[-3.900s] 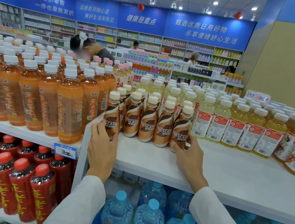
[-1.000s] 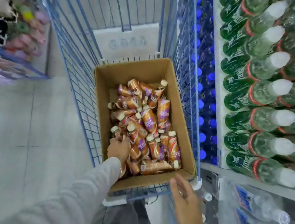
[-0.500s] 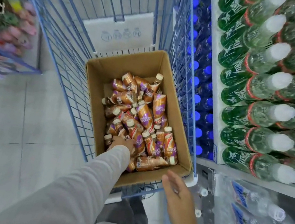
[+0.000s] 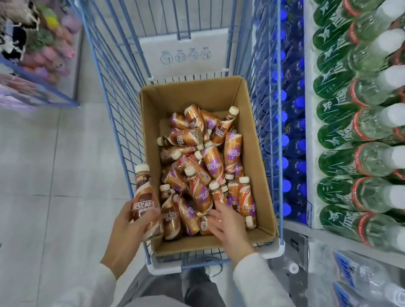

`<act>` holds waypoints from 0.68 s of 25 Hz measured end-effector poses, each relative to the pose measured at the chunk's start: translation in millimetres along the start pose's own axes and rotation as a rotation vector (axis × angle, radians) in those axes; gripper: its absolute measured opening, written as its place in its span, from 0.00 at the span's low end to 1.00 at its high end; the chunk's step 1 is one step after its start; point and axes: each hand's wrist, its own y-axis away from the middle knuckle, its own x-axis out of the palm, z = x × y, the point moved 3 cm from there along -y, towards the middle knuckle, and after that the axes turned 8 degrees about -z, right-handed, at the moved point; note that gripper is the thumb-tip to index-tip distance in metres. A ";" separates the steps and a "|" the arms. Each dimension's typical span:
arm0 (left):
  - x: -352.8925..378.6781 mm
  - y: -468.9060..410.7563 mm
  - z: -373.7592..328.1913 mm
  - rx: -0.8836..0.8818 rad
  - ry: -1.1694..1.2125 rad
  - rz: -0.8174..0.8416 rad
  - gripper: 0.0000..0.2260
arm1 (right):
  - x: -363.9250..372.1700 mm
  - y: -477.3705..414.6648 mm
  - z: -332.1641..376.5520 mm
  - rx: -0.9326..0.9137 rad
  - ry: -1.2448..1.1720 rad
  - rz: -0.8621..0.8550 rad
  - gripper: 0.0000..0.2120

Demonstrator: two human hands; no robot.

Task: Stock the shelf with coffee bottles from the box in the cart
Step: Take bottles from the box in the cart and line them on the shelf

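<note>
The person's left hand (image 4: 130, 224) grips one coffee bottle (image 4: 143, 190), fingers and thumb curled round its brown label. The bottle stands nearly upright, cream cap pointing away, just outside the left wall of the box (image 4: 148, 117) and above the cart's left side. The right hand (image 4: 227, 224) reaches into the near end of the box with fingers spread and straight, lying on the heap (image 4: 211, 160) there; it holds nothing that I can see. The heap is a jumble of the same brown, orange and purple bottles, lying every way, caps pointing all over.

The box is open-topped cardboard, sitting in the near end of a blue wire cart (image 4: 120, 59). At the far end of the cart a white card (image 4: 186, 51) with small printed symbols leans against the wire.

Pale sleeves (image 4: 265, 298) cover both forearms.

Right of the cart runs a shelf (image 4: 311, 171). Rows of green-labelled bottles (image 4: 361, 126) with white caps fill it, and blue-capped bottles (image 4: 286, 140) sit low down between them and the cart. Nearer, clear water bottles (image 4: 374, 289) are stacked. Left of the cart, across the grey tiled floor (image 4: 18, 176), another blue bin holds soft pink and dark goods (image 4: 16, 28), too blurred to name.
</note>
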 end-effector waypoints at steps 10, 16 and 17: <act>-40.2 2.6 -6.4 0.098 0.048 -0.096 0.15 | 107.7 -46.3 -51.8 -0.194 0.865 0.089 0.40; -35.6 7.7 -15.2 0.134 0.034 -0.044 0.20 | 108.6 -70.8 -65.4 -0.284 0.901 -0.044 0.39; -32.6 8.5 -16.5 0.140 0.031 -0.030 0.21 | 107.9 -73.2 -64.4 -0.296 0.886 -0.030 0.38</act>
